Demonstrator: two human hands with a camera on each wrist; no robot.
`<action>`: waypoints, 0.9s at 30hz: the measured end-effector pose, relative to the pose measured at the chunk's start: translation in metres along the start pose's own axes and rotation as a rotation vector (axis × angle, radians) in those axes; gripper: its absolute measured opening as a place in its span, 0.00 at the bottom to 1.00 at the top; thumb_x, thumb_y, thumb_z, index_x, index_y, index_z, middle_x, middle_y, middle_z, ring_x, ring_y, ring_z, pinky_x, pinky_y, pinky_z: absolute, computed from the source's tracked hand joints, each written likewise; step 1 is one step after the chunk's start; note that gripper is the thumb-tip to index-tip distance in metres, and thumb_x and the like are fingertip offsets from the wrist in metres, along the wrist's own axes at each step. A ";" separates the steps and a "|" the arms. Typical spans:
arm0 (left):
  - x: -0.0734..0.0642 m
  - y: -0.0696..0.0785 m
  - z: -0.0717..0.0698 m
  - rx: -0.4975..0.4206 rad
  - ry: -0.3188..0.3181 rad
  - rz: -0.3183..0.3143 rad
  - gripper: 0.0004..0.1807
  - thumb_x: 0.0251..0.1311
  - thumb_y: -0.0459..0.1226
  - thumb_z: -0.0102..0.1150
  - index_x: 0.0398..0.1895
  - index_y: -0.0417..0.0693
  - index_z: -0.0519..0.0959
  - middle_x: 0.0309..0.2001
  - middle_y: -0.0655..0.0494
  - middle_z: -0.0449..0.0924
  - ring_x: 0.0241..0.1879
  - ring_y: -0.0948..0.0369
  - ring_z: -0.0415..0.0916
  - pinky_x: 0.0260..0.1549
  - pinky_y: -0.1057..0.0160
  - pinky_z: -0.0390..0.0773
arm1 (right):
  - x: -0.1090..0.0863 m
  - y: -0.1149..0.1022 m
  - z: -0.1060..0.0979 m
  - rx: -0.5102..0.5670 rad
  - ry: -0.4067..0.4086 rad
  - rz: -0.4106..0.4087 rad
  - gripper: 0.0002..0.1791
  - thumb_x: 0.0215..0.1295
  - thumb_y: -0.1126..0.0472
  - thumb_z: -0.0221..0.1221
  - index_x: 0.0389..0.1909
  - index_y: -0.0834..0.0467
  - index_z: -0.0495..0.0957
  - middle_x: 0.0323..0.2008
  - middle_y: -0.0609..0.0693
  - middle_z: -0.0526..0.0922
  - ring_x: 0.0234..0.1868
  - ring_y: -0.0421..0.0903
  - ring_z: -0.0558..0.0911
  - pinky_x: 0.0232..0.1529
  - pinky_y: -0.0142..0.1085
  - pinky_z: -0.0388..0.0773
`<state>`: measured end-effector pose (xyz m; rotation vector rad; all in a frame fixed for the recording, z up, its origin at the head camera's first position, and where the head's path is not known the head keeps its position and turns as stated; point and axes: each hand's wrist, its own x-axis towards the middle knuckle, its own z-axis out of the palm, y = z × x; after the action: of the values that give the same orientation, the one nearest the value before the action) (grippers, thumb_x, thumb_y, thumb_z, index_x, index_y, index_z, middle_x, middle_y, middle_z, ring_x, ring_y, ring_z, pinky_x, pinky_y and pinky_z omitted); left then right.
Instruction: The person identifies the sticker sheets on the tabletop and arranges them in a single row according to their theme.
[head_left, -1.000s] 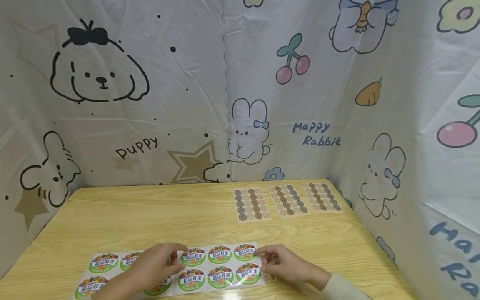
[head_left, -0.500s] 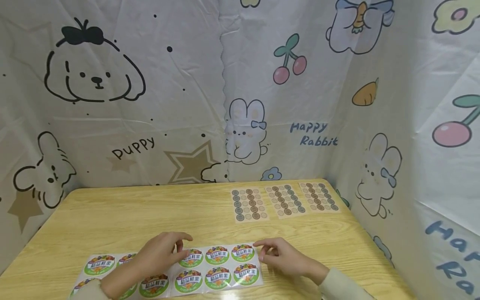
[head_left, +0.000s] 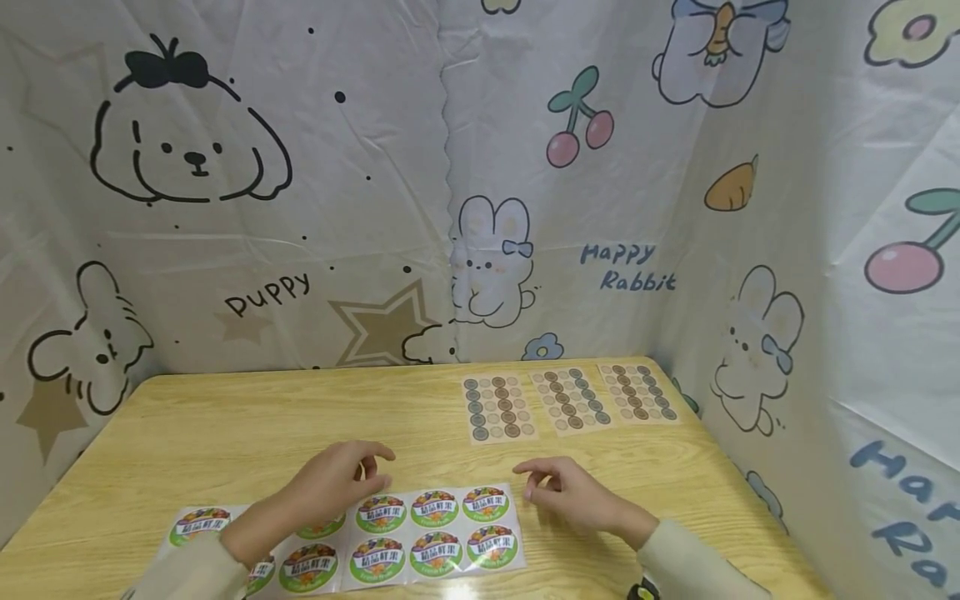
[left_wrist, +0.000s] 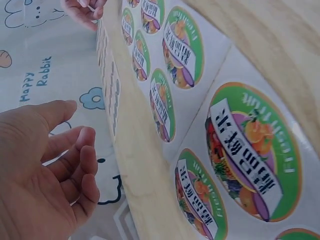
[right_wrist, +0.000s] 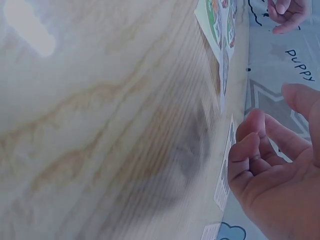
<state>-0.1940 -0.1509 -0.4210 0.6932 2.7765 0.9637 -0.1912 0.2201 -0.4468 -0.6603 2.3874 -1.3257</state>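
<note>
A white sheet of round fruit stickers [head_left: 437,553] lies flat at the front of the table, its labels green-edged with fruit pictures and dark lettering. Above its back edge is my left hand [head_left: 333,482], fingers loosely bent and nothing in them; its forearm covers several stickers on the left. Just past the sheet's right end, my right hand [head_left: 570,493] hovers over the wood with loosely curled fingers, holding nothing. The left wrist view shows the left palm [left_wrist: 35,165] apart from the sheet, and in the right wrist view the right palm [right_wrist: 285,175] is bare too.
Three small sheets, the left one [head_left: 501,410], the middle one [head_left: 572,402] and the right one [head_left: 639,394], printed with brown and grey circles, lie at the back right of the wooden table [head_left: 300,417]. A cartoon-printed cloth [head_left: 375,208] hangs behind and along both sides.
Both hands have drawn away from the sticker sheet, moving toward the back of the table. The sheet now lies with its right end uncovered. The head view has shifted slightly.
</note>
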 end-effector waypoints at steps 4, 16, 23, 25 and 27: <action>0.006 0.000 -0.001 -0.012 0.018 0.009 0.18 0.67 0.40 0.63 0.56 0.40 0.82 0.28 0.62 0.77 0.23 0.67 0.68 0.21 0.69 0.69 | 0.002 0.001 -0.004 -0.034 0.024 0.001 0.22 0.73 0.63 0.56 0.63 0.71 0.73 0.40 0.57 0.81 0.21 0.33 0.67 0.26 0.25 0.68; 0.026 -0.008 -0.001 -0.047 0.075 -0.015 0.17 0.68 0.36 0.61 0.57 0.38 0.81 0.27 0.60 0.76 0.24 0.65 0.67 0.23 0.68 0.68 | 0.017 0.014 -0.015 -0.119 0.102 0.005 0.20 0.73 0.63 0.56 0.61 0.69 0.76 0.40 0.57 0.82 0.24 0.34 0.69 0.28 0.26 0.70; 0.041 -0.002 0.003 -0.026 0.084 -0.015 0.17 0.68 0.37 0.62 0.56 0.40 0.82 0.27 0.60 0.75 0.25 0.65 0.66 0.24 0.68 0.68 | 0.027 0.015 -0.019 -0.166 0.163 0.000 0.19 0.73 0.64 0.56 0.59 0.70 0.77 0.39 0.56 0.81 0.24 0.35 0.69 0.28 0.27 0.69; 0.044 -0.001 0.007 -0.020 0.074 -0.018 0.16 0.67 0.37 0.62 0.56 0.39 0.82 0.27 0.60 0.75 0.25 0.65 0.66 0.24 0.68 0.68 | 0.030 0.016 -0.020 -0.175 0.179 0.009 0.19 0.73 0.64 0.56 0.59 0.70 0.77 0.39 0.56 0.81 0.24 0.35 0.69 0.28 0.27 0.70; 0.047 0.001 0.012 -0.015 0.059 -0.033 0.16 0.67 0.36 0.62 0.55 0.39 0.82 0.27 0.60 0.75 0.25 0.64 0.66 0.24 0.68 0.67 | 0.033 0.018 -0.021 -0.166 0.187 0.025 0.19 0.73 0.64 0.56 0.59 0.69 0.77 0.39 0.56 0.81 0.24 0.35 0.70 0.28 0.27 0.71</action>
<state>-0.2329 -0.1222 -0.4283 0.6252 2.8186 1.0129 -0.2335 0.2259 -0.4536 -0.5704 2.6692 -1.2381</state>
